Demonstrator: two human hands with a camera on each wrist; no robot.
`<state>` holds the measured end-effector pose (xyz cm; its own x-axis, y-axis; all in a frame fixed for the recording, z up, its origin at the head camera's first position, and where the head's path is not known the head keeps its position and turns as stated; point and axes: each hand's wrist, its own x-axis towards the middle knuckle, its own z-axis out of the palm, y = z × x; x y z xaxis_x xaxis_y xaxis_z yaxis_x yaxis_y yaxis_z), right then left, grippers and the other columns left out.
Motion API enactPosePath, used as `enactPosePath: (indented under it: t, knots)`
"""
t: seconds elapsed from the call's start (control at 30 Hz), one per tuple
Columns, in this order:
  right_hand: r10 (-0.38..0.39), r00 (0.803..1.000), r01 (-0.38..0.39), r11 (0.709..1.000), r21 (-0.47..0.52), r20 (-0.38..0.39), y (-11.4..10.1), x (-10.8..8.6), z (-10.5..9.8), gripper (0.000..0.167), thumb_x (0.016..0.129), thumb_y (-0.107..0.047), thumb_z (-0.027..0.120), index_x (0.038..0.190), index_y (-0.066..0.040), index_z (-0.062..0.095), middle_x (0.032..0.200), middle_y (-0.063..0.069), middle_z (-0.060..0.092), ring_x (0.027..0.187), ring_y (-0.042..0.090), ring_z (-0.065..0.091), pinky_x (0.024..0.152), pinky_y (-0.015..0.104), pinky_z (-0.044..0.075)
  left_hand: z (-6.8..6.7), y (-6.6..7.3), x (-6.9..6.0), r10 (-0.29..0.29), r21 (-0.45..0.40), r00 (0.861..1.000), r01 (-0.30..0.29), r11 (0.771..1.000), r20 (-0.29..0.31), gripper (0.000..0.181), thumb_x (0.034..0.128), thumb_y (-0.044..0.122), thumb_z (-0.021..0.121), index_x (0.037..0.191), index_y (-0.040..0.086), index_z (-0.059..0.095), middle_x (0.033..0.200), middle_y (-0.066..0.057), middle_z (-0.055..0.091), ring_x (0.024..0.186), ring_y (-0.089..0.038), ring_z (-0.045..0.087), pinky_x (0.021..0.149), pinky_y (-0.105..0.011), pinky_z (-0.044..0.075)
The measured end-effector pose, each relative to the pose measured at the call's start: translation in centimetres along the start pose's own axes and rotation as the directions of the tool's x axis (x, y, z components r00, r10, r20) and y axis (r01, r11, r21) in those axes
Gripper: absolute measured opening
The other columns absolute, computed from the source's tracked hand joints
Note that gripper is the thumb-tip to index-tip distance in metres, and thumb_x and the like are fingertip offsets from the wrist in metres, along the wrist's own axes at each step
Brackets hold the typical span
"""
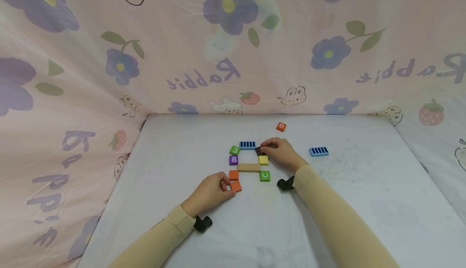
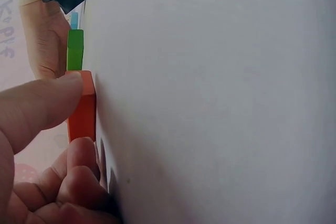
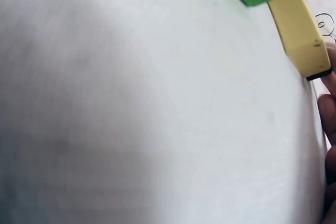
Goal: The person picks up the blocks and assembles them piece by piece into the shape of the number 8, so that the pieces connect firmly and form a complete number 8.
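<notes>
My left hand [image 1: 209,191] pinches an orange square block [image 1: 236,186] between thumb and finger at the lower left of a block outline; the left wrist view shows this orange block [image 2: 82,111] closely. Another orange block [image 1: 234,175] lies just above it. With its fingertips, my right hand [image 1: 282,151] holds a dark block [image 1: 259,151] at the upper right corner, partly covered by the fingers. Below that lie a yellow block [image 1: 263,160] and a green "C" block [image 1: 265,176]. A wooden bar [image 1: 249,167] crosses the middle.
On the outline's left stand a purple "8" block [image 1: 233,160] and a green "3" block [image 1: 234,150], with a blue striped block [image 1: 247,145] along the top. Apart lie an orange "0" block [image 1: 281,127] and another blue striped block [image 1: 318,151]. Patterned cloth [image 1: 233,58] rises behind the white table [image 1: 174,138].
</notes>
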<state>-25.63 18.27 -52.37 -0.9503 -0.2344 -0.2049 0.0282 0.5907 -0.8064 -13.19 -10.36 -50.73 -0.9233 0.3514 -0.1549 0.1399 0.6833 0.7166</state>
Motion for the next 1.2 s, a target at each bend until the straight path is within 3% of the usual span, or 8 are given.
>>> enactPosePath:
  t: [1.2]
  knots:
    - [-0.002, 1.0, 0.002, 1.0, 0.012, 0.004, 0.4, 0.28, -0.03, 0.033, 0.089, -0.048, 0.066, 0.113, -0.025, 0.066, 0.124, -0.002, 0.056, 0.12, 0.023, 0.045, 0.105, 0.048, 0.032, 0.11, -0.21, 0.31, -0.016, 0.001, 1.0, 0.016, 1.0, 0.005, 0.035, 0.0813, 0.036, 0.077, 0.097, 0.01, 0.06, 0.073, 0.004, 0.056, 0.065, -0.012, 0.049, 0.06, -0.028, 0.041]
